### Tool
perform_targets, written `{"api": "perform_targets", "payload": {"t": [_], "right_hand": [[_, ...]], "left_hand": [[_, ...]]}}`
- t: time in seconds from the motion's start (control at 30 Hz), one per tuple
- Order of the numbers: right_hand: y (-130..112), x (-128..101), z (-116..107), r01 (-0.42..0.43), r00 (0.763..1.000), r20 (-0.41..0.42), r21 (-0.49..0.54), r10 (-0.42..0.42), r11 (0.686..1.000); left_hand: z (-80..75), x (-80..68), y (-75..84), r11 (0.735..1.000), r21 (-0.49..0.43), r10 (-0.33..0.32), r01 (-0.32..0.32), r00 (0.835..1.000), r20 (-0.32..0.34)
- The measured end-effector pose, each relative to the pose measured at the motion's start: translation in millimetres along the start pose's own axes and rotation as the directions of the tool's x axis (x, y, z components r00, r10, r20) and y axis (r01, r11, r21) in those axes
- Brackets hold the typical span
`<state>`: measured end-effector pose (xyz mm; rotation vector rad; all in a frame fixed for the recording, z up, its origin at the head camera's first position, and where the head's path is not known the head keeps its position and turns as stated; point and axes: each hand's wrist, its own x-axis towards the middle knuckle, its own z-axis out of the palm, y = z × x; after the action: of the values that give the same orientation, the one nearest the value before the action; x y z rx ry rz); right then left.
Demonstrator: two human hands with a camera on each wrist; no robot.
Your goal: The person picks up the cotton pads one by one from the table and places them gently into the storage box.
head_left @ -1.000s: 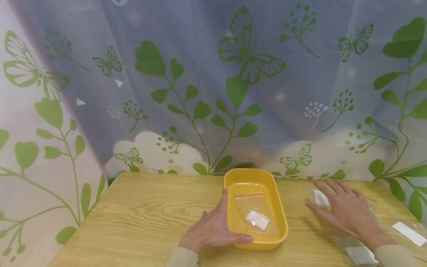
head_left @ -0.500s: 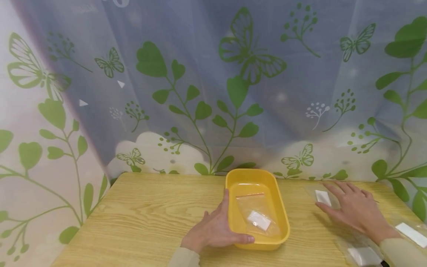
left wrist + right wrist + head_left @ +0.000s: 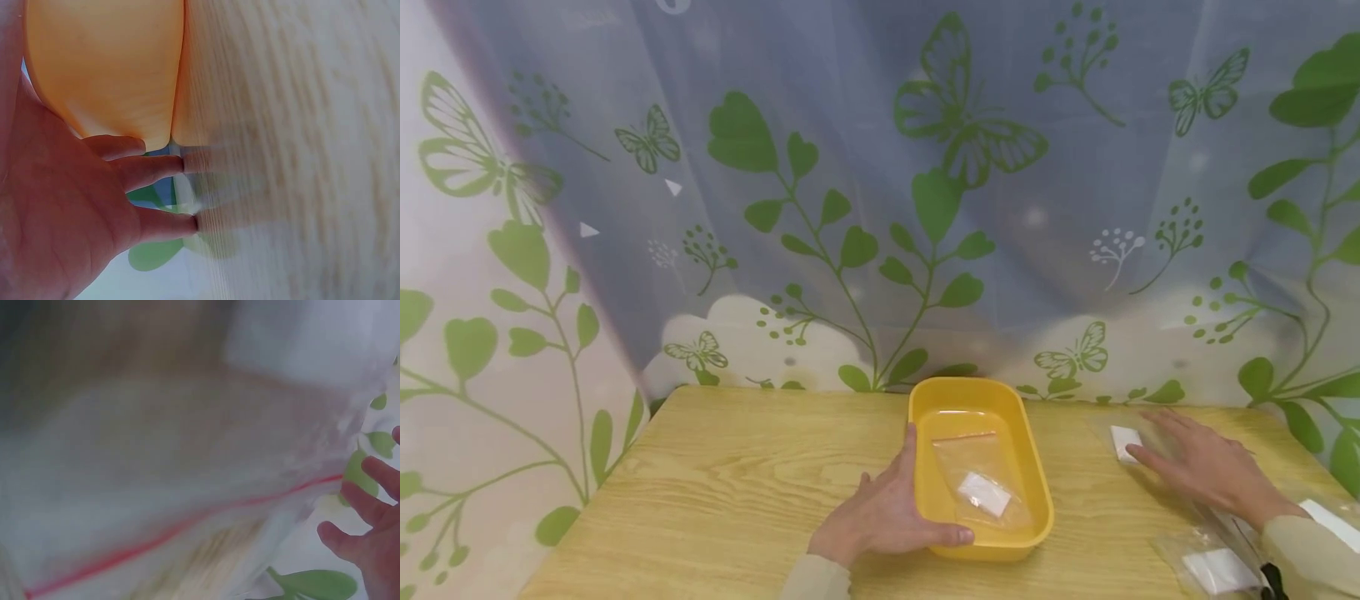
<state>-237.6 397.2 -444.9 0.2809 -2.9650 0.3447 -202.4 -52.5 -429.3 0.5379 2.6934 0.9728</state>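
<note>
A yellow plastic tub [image 3: 972, 546] stands at the table's middle, a clear zip bag [image 3: 964, 454] with a white packet inside lying in it. My left hand [image 3: 876, 512] spans its near left corner, thumb on the near wall and index finger along the left side. In the left wrist view the other fingers reach down straight to the tabletop beside the tub [image 3: 112, 62]. My right hand [image 3: 1206, 467], fingers loosely spread, hovers over the right side, thumb tip beside the white packet [image 3: 1125, 442] of a clear bag. Another zip bag [image 3: 206, 515] with a red seal fills the right wrist view.
A clear bag with a white packet [image 3: 1217, 571] lies at the near right, under the right sleeve. A further white packet [image 3: 1330, 523] is partly hidden by the same sleeve. The wood-grain table [image 3: 737, 475] backs onto a printed curtain [image 3: 820, 208].
My right hand has shifted to the right, uncovering more of the near right bag. The left hand and the tub keep their places, with only a slight camera shift.
</note>
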Motion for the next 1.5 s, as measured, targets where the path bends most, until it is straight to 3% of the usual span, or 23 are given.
{"api": "perform_targets", "payload": {"t": [0.23,0.43,1.03,1.5], "right_hand": [[9.9,-0.3,-1.6,-0.059,0.998,0.044,0.135,0.053,0.989],[13.9,0.1,1.3,-0.063,0.997,0.043,0.127,0.058,0.990],[16.1,5.5,8.5,-0.009,0.997,-0.073,0.114,0.018,0.993],[7.5,6.9,1.5,-0.056,0.998,-0.029,0.108,0.060,0.993]], "left_hand": [[-0.6,0.3,-0.3,1.000,-0.014,0.011,-0.011,1.000,0.000],[-0.7,0.0,0.2,1.000,-0.006,0.003,-0.003,1.000,0.005],[-2.0,-0.9,0.2,1.000,-0.001,-0.002,0.002,1.000,0.012],[-1.3,-0.2,0.6,1.000,-0.010,-0.005,0.005,1.000,0.018]]}}
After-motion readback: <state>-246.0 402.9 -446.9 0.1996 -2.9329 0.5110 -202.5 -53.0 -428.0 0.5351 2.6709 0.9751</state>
